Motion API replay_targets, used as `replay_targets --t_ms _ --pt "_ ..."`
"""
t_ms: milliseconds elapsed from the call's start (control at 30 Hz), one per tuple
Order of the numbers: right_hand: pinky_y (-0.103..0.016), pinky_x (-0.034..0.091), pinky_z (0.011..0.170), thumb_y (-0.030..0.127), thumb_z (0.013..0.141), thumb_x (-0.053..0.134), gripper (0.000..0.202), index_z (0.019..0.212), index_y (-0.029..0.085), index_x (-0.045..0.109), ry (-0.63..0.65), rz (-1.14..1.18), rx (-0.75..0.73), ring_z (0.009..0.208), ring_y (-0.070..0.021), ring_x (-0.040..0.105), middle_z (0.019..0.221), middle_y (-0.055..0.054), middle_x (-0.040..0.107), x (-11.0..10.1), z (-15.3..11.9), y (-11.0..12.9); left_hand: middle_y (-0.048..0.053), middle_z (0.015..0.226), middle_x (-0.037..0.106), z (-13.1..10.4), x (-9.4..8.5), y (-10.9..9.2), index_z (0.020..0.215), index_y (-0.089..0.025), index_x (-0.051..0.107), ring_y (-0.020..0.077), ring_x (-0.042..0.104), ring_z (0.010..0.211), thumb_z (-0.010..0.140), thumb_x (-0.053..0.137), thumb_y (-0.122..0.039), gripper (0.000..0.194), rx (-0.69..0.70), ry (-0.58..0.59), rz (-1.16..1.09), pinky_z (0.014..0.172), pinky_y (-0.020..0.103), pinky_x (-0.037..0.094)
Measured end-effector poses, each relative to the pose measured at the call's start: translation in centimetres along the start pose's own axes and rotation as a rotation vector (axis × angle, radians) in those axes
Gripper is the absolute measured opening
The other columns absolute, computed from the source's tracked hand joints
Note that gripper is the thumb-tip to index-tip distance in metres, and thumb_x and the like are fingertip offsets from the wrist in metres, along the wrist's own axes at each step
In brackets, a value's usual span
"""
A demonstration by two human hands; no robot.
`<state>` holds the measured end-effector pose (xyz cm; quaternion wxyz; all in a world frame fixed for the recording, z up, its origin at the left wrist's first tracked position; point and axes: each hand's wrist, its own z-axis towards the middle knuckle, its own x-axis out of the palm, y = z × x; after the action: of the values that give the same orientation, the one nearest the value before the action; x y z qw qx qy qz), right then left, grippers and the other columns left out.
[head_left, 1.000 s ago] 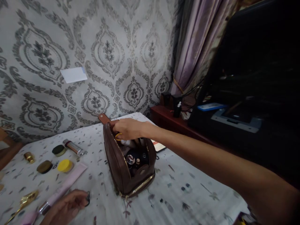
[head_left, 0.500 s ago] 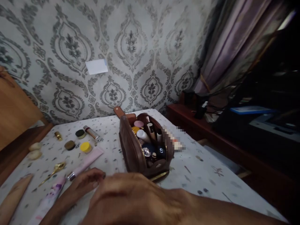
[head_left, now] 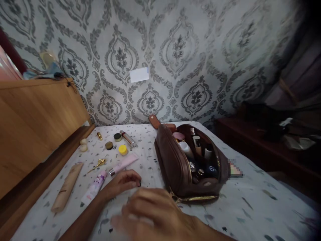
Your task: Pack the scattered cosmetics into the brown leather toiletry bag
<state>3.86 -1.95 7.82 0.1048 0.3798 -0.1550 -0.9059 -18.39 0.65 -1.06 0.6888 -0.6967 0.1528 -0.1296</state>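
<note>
My left hand [head_left: 122, 184] rests low over the patterned cloth, its fingers loosely bent and nothing visible in them. It is nearest to a pink tube with a silver cap [head_left: 125, 163] and a white-and-purple tube [head_left: 94, 187]. In front of it, my right hand [head_left: 155, 211] is smeared by motion, back of the hand up; what its fingers do is unclear. Beyond my right hand stands an unzipped brown makeup bag [head_left: 167, 157], with a white-capped bottle [head_left: 185, 149], a pink round item [head_left: 179, 136] and several other cosmetics inside.
On the cloth-covered table [head_left: 147, 150] lie a beige tube [head_left: 67, 187], a gold hair clip [head_left: 100, 162], a yellow-lidded jar [head_left: 122, 149], two small dark-lidded jars, a clear tube [head_left: 128, 139] and a small gold item [head_left: 99, 136]. A wooden panel [head_left: 40, 130] borders the left; dark furniture [head_left: 250, 160] stands right.
The view has turned left, so the table and bag sit further right and more of the wooden panel shows. My right hand has shifted relative to the bag and is blurred.
</note>
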Motion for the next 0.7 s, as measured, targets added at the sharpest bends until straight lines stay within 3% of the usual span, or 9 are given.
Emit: replay_targets --t_ms 100,200,300,433,500,600,700 --pt "-0.028 0.053 0.089 0.01 0.092 0.048 0.033 0.119 0.021 0.064 -0.184 0.164 0.147 0.095 -0.0161 0.067 0.103 -0.006 0.073 1.9 0.1 -1.4 0.003 0.086 0.071 0.0 0.0 -0.6 0.095 -0.018 0.072 0.0187 0.063 0.081 0.077 0.074 -0.036 0.026 0.002 -0.061 0.03 0.074 0.027 0.049" --pt "-0.023 0.052 0.066 0.017 0.093 0.048 0.022 0.106 0.018 0.066 -0.272 0.403 0.509 0.079 -0.0146 0.066 0.093 -0.005 0.072 5.3 -0.6 -4.1 0.002 0.076 0.068 0.1 -0.6 -0.8 0.091 -0.015 0.071 0.0154 0.059 0.067 0.079 0.07 -0.039 0.026 0.038 -0.185 0.156 0.063 0.025 0.046" --pt "-0.022 0.047 0.057 0.021 0.09 0.047 0.021 0.103 0.016 0.063 -0.322 0.585 0.744 0.069 -0.0139 0.063 0.081 -0.002 0.066 8.4 -2.0 -6.8 0.0 0.067 0.062 0.2 -1.8 -0.9 0.097 -0.015 0.068 0.0133 0.054 0.059 0.081 0.065 -0.043 0.033 0.073 -0.395 0.245 0.053 0.022 0.039" --pt "-0.023 0.046 0.059 0.021 0.087 0.047 0.022 0.102 0.016 0.062 -0.321 0.628 0.815 0.066 -0.0128 0.06 0.08 -0.002 0.063 10.4 -3.6 -8.3 -0.003 0.065 0.057 0.3 -3.8 -1.1 0.098 -0.017 0.065 0.0132 0.053 0.059 0.078 0.064 -0.041 0.032 0.126 -0.735 0.335 0.052 0.022 0.036" --pt "-0.024 0.047 0.061 0.021 0.086 0.047 0.023 0.103 0.017 0.062 -0.307 0.637 0.804 0.066 -0.0129 0.06 0.082 -0.002 0.063 10.5 -3.8 -8.3 -0.002 0.071 0.059 0.5 -4.8 -1.2 0.096 -0.018 0.066 0.0144 0.055 0.064 0.077 0.062 -0.04 0.03 0.141 -0.837 0.415 0.055 0.023 0.039" --pt "-0.025 0.048 0.063 0.019 0.085 0.047 0.024 0.103 0.017 0.062 -0.299 0.649 0.792 0.068 -0.0134 0.06 0.081 -0.002 0.062 10.3 -3.7 -8.1 0.002 0.081 0.063 1.3 -6.2 -1.1 0.097 -0.018 0.065 0.0186 0.06 0.076 0.077 0.059 -0.038 0.029 0.128 -0.85 0.608 0.06 0.026 0.043" --pt "-0.026 0.048 0.064 0.019 0.084 0.048 0.024 0.102 0.017 0.063 -0.296 0.653 0.795 0.068 -0.0137 0.059 0.08 -0.002 0.062 10.2 -3.7 -8.1 0.006 0.097 0.065 2.5 -7.2 -0.9 0.107 -0.019 0.063 0.0225 0.061 0.09 0.08 0.057 -0.035 0.032 0.109 -0.769 0.851 0.067 0.03 0.047"
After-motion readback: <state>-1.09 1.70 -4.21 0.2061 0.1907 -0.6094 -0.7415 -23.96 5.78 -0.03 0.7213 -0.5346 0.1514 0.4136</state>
